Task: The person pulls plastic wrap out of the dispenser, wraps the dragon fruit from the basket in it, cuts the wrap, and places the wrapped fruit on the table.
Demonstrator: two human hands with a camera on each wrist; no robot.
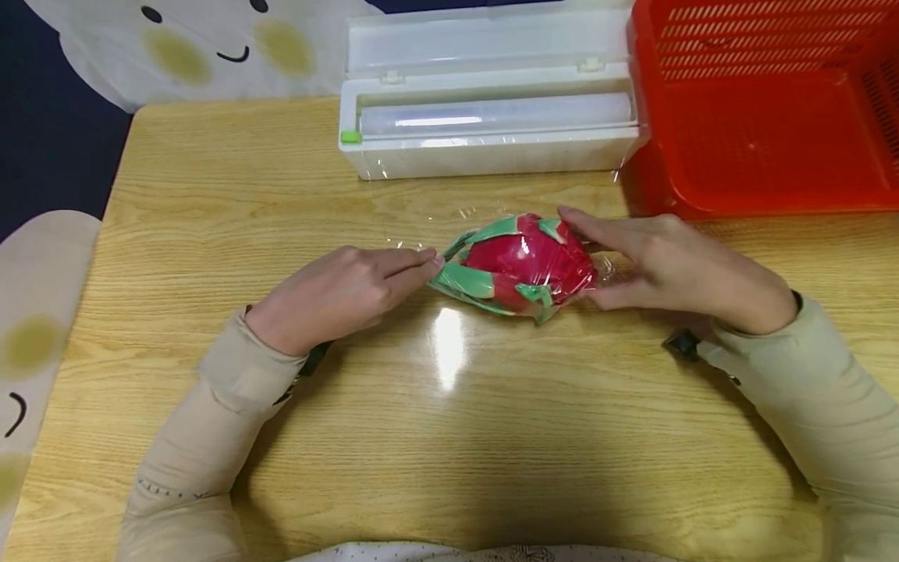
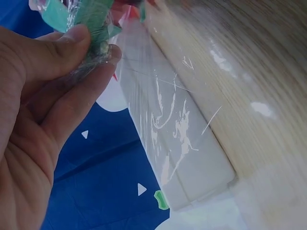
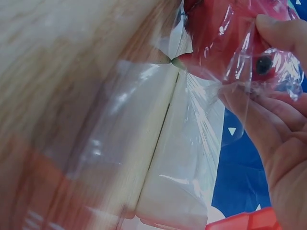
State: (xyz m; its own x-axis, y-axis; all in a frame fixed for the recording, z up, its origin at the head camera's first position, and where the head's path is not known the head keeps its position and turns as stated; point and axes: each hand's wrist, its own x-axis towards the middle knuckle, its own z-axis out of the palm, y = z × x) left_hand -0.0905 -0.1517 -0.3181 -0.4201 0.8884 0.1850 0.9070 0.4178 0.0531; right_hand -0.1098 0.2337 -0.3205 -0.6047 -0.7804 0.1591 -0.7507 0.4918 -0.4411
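Note:
A red dragon fruit (image 1: 523,261) with green leafy tips is held over the wooden table, clear cling film around it. My left hand (image 1: 344,293) pinches the film-covered green tips between thumb and fingers, as the left wrist view also shows. At the rounded red end, my right hand (image 1: 684,269) holds the fruit and film, its thumb on the skin and its fingers around the other side. Loose cling film (image 3: 115,124) spreads from the fruit in the right wrist view. Film (image 2: 172,115) also hangs in front of the box in the left wrist view.
Behind the fruit stands a white cling film box (image 1: 492,160), lid raised, with a roll (image 1: 492,113) inside and a green slider (image 1: 350,136) at its left. To its right sits a red plastic basket (image 1: 772,203). A smiley-patterned cloth (image 1: 42,297) lies beyond the left table edge.

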